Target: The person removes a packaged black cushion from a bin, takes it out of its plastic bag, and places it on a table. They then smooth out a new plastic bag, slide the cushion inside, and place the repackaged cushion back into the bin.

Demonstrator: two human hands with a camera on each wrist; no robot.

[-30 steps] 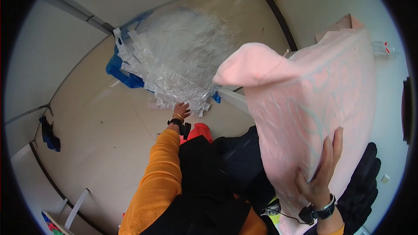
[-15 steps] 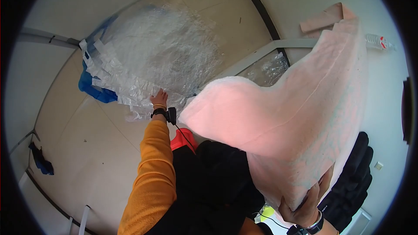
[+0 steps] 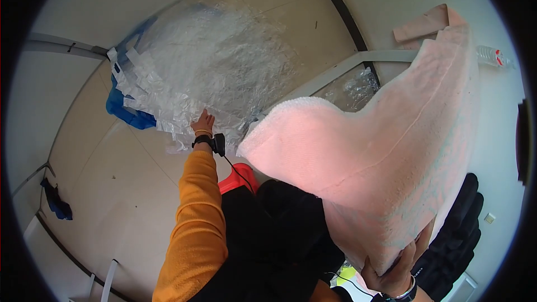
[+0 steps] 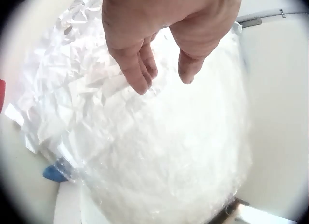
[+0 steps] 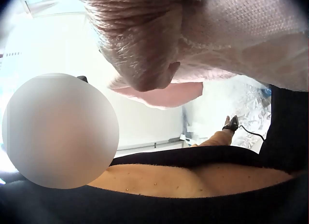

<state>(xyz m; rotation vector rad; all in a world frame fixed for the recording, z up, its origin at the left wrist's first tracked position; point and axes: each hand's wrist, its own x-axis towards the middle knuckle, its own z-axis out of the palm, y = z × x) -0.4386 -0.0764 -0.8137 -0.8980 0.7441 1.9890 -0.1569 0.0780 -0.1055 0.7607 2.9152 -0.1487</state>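
Observation:
In the head view my left hand (image 3: 203, 123) reaches over the near edge of a flat pile of clear plastic bags (image 3: 224, 56). Up close in the left wrist view, its fingers (image 4: 133, 72) hang loosely bent, the thumb apart, with nothing between them and the crinkled plastic behind. My right hand (image 3: 394, 274) grips the lower part of a large pink fleecy cloth (image 3: 358, 151) with a faint teal pattern. The cloth drapes upward and away on the right, one wide flap folding over to the left. Seen from the right wrist, the cloth hangs close beside that hand.
A blue plastic piece (image 3: 128, 112) shows at the pile's left side. A red plastic object (image 3: 240, 178) is near my legs. On the right are a clear bottle (image 3: 492, 56) and a black padded item (image 3: 456, 229). A pale bar (image 3: 335, 72) crosses behind the cloth.
The cloth's flap has swung down and left, exposing its plain fleecy side. My right hand went from lying flat against the cloth to gripping it lower down. My left hand reaches farther over the bags.

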